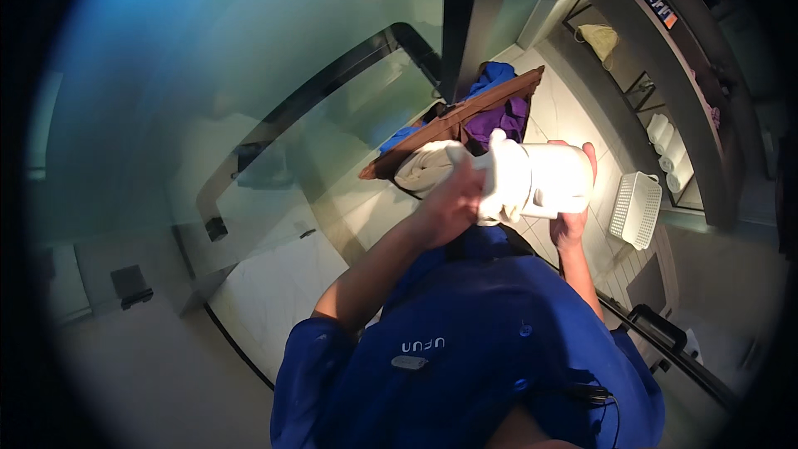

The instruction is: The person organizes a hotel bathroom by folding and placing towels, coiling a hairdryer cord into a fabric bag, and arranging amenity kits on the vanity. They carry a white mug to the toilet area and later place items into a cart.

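Note:
In front of my waist is a bulky white container [558, 168], so brightly lit that its details wash out. My right hand [568, 227] grips it from the right side, the fingers showing past its far edge. Bunched white cloth [499, 193] lies against the container's left end. My left hand [454, 202], slightly blurred, is closed on that cloth. Just beyond is an open brown-edged fabric bag [458, 117] holding a cream cloth [424, 165], a purple cloth [499, 123] and blue cloths [494, 78].
A white perforated basket [636, 209] sits on the tiled floor to the right. Dark shelving [661, 31] carries rolled white towels [670, 153] and a hanging yellow cloth pouch [598, 40]. Glass panels with a dark handle [312, 84] rise at the left.

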A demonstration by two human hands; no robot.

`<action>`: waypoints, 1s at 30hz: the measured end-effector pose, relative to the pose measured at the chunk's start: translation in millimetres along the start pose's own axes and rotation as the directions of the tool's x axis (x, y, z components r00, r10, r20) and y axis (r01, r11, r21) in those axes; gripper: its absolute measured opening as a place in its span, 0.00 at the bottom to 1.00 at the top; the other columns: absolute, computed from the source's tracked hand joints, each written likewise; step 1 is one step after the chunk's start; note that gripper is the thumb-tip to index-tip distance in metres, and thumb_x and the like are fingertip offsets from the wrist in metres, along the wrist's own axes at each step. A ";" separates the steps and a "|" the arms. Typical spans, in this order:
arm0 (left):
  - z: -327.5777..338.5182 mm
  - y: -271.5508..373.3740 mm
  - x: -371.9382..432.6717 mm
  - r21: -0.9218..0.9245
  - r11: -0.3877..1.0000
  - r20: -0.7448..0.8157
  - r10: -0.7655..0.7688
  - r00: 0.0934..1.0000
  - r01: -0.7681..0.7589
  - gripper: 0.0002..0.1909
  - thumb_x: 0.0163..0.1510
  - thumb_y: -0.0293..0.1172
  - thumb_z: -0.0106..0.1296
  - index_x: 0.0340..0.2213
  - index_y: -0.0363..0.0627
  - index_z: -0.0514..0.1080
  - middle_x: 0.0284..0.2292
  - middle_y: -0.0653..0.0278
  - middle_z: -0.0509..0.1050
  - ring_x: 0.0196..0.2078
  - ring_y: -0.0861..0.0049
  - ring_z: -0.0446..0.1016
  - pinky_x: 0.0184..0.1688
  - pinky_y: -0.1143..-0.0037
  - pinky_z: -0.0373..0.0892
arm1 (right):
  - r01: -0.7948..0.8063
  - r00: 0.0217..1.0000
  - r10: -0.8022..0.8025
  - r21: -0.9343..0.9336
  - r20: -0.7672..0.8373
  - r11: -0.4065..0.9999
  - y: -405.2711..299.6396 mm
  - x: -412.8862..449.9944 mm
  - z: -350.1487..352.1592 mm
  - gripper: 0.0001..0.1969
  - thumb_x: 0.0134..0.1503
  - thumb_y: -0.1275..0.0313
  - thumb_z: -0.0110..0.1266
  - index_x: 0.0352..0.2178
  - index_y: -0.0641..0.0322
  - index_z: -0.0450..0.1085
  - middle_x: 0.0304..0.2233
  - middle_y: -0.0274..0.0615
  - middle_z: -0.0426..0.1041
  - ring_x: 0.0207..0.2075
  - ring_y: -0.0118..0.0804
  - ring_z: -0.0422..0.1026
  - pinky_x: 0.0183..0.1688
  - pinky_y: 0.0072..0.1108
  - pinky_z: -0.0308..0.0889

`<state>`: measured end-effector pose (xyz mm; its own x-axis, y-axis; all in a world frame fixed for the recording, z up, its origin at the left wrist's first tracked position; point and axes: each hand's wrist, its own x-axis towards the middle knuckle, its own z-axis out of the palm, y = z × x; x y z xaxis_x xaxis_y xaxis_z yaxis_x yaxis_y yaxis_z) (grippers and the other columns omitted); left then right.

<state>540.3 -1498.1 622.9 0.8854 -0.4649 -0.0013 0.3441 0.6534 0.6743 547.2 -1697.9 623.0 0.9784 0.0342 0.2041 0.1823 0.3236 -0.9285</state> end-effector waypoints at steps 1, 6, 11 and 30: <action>3.1 -5.7 -2.4 0.198 0.978 0.039 -0.083 0.996 0.074 0.19 0.58 0.40 0.38 0.43 0.36 0.64 0.36 0.62 0.70 0.40 0.78 0.67 0.43 0.76 0.63 | 0.071 0.996 -0.069 -0.042 0.059 0.997 1.4 0.8 -1.4 0.49 0.37 0.56 0.59 0.57 0.62 0.42 0.51 0.52 0.55 0.49 0.44 0.62 0.48 0.30 0.62; 39.2 29.2 2.2 0.768 0.602 0.079 -0.425 0.901 0.217 0.28 0.47 0.46 0.54 0.42 0.36 0.66 0.35 0.57 0.70 0.37 0.67 0.70 0.41 0.73 0.65 | -0.044 0.986 0.035 0.046 0.165 0.998 1.6 -0.5 11.4 0.48 0.37 0.57 0.59 0.57 0.63 0.44 0.50 0.51 0.57 0.50 0.43 0.62 0.50 0.29 0.61; -9.3 9.0 -2.9 0.959 0.065 0.266 0.113 0.957 -0.274 0.15 0.46 0.35 0.54 0.33 0.38 0.70 0.30 0.53 0.69 0.32 0.59 0.69 0.36 0.68 0.66 | -0.388 0.862 0.478 0.385 -0.171 0.838 10.2 9.2 15.2 0.31 0.54 0.54 0.42 0.55 0.59 0.49 0.49 0.45 0.62 0.49 0.42 0.64 0.48 0.33 0.65; -33.7 -22.6 -15.5 0.917 0.279 -0.359 0.258 0.897 0.286 0.17 0.46 0.30 0.51 0.39 0.37 0.67 0.34 0.56 0.72 0.34 0.69 0.72 0.39 0.72 0.67 | -0.649 0.743 0.578 0.578 0.339 0.495 3.2 -10.8 -21.1 0.33 0.55 0.45 0.36 0.54 0.57 0.52 0.49 0.50 0.62 0.42 0.50 0.69 0.32 0.38 0.72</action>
<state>529.3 -1485.6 582.8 0.9952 -0.0344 -0.0920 0.0627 -0.4980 0.8649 539.3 -1717.3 611.3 0.7989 0.5324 -0.2798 -0.6008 0.6847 -0.4126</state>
